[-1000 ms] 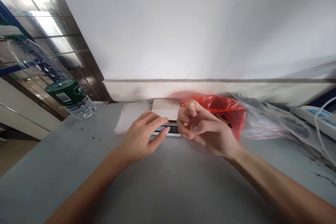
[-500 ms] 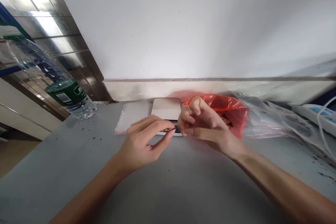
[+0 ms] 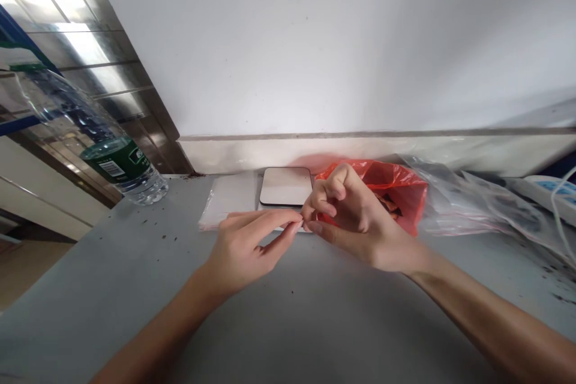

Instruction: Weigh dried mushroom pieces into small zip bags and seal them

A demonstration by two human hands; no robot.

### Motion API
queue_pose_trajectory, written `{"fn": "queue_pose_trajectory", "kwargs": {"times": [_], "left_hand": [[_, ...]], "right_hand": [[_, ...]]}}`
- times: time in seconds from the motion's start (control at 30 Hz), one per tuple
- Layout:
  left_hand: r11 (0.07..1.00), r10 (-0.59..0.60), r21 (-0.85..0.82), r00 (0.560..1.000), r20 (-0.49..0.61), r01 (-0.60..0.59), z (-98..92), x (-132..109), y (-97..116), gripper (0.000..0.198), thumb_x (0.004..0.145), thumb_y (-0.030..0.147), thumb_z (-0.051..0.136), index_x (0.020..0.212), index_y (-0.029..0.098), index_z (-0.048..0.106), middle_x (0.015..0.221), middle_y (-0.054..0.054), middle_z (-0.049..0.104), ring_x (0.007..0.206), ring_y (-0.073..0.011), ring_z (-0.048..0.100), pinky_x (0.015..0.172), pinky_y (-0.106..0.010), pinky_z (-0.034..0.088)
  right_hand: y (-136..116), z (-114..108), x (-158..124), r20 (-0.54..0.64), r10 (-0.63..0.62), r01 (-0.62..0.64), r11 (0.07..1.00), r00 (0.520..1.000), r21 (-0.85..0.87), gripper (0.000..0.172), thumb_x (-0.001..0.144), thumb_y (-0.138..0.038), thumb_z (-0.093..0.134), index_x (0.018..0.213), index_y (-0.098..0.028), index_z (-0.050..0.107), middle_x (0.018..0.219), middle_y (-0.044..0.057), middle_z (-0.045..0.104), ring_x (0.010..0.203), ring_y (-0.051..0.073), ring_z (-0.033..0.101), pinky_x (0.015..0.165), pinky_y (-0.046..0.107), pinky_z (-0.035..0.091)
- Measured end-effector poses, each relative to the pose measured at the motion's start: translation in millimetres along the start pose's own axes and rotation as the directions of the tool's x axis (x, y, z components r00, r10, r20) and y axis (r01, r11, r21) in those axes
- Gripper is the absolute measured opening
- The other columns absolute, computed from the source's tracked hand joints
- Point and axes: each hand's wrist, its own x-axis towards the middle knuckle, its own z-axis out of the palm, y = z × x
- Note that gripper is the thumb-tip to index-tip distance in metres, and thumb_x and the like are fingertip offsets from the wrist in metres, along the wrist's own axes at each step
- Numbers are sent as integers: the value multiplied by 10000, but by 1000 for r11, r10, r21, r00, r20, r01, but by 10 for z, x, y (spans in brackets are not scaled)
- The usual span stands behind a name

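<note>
My left hand (image 3: pixel 254 244) is in a pinch, thumb and index fingertips pressed together just in front of a small white scale (image 3: pixel 286 186). Whatever sits between those tips is too small to make out. My right hand (image 3: pixel 355 222) meets it at the fingertips, its thumb and index finger closed and the other fingers curled above. What it grips, if anything, is hidden. Behind the right hand stands an open red plastic bag (image 3: pixel 411 192) with brown dried pieces (image 3: pixel 389 205) inside. The hands cover the scale's front part.
Clear zip bags (image 3: pixel 231 195) lie left of the scale, and more clear plastic bags (image 3: pixel 463 210) lie right of the red bag. A large water bottle (image 3: pixel 119 159) stands at the left. A white power strip (image 3: pixel 555 195) with a cable is at far right. Behind everything rises a wall (image 3: pixel 288 54).
My left thumb and index finger have closed together, and the two hands' fingertips have come into contact. A small dark bit at the left fingertips no longer shows.
</note>
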Motion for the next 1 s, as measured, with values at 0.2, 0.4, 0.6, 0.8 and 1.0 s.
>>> {"fn": "queue_pose_trajectory", "kwargs": {"times": [0.2,0.4,0.6,0.8,1.0], "left_hand": [[999,48,0,998,39,-48,-16,1,-39,151,981,133,619,897,227,702,750,59,786,525,-58,676,579,-142,565],[992,120,15,988,101,-122,-44,24,-54,153,995,114,591,933,208,695,803,23,799,654,-96,742,663,-156,601],[985,144,63,971,191,-159,-63,31,-59,216,1019,134,529,922,205,708,775,9,772,637,-108,707,638,-191,588],[982,151,77,964,217,-172,-54,45,-60,238,993,110,522,841,211,674,707,39,721,545,-74,604,572,-176,517],[986,151,40,971,184,-161,-30,64,-53,237,950,72,547,782,206,647,639,53,661,508,-68,501,526,-174,451]], "right_hand": [[-6,6,2,-7,10,-11,999,1000,-54,319,964,-129,576,905,-281,302,870,-51,372,877,131,576,685,298,443],[9,-1,8,2,-1,1,995,1000,-101,350,928,-87,596,905,-283,308,864,-51,378,834,130,554,685,304,458],[-33,10,24,25,8,-3,981,1000,-192,359,897,-55,577,894,-283,300,854,-48,372,755,119,471,657,289,444],[-43,5,14,44,5,11,938,999,-346,358,886,-60,572,892,-281,291,863,-25,412,774,134,447,631,285,407],[-18,-25,8,69,-7,33,925,998,-378,335,902,-65,547,901,-282,290,869,-18,427,773,137,453,621,287,398]]}}
